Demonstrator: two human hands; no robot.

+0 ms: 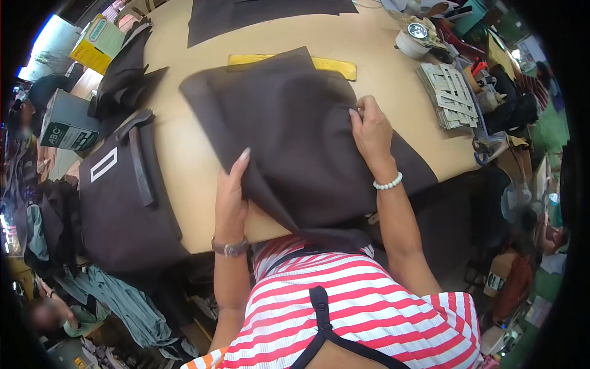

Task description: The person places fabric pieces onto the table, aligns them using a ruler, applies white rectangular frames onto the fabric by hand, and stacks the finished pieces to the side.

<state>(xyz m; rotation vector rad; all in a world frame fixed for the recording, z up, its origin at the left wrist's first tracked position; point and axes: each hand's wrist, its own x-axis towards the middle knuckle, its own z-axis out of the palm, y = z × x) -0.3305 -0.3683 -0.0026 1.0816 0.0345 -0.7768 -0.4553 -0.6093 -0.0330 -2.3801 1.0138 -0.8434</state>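
Observation:
A large piece of dark brown fabric is partly lifted off the table in front of me. My left hand grips its left edge, with the thumb on top and the other fingers underneath, mostly hidden. My right hand pinches the same fabric near its upper right side, the fingers curled in. Part of a yellow bar shows from under the fabric's far edge. The fabric's near edge hangs against my striped shirt.
At the left, dark fabric bears a white rectangular frame and a dark strip. Pale flat templates are stacked at the right, near scissors. More dark fabric lies at the table's far side. Boxes stand at the left.

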